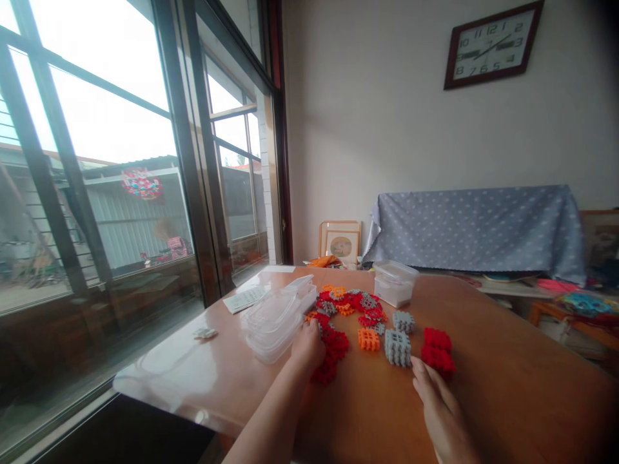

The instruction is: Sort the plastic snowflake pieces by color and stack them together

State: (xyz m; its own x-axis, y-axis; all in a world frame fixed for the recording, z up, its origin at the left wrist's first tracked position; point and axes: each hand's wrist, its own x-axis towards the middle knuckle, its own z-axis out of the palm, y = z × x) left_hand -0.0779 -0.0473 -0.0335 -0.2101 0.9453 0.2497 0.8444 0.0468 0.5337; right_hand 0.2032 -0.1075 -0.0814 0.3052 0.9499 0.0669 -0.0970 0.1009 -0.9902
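Note:
A pile of red, grey and orange interlocking plastic pieces (349, 309) lies on the brown table (507, 393). My left hand (308, 346) rests with curled fingers on the pile's left edge, on the red pieces; what it grips is hidden. My right hand (435, 403) lies flat with fingers stretched toward an assembled red block (438, 351), fingertips just short of it. An assembled grey block (398, 347) stands left of the fingertips, a smaller grey one (403, 321) behind it, and an orange piece (369, 339) nearby.
Clear plastic containers and lids (275, 319) lie left of the pile; another clear tub (394, 281) stands behind it. A booklet (245, 299) and a small grey piece (205, 332) lie near the window side. A covered sofa (478, 229) stands beyond.

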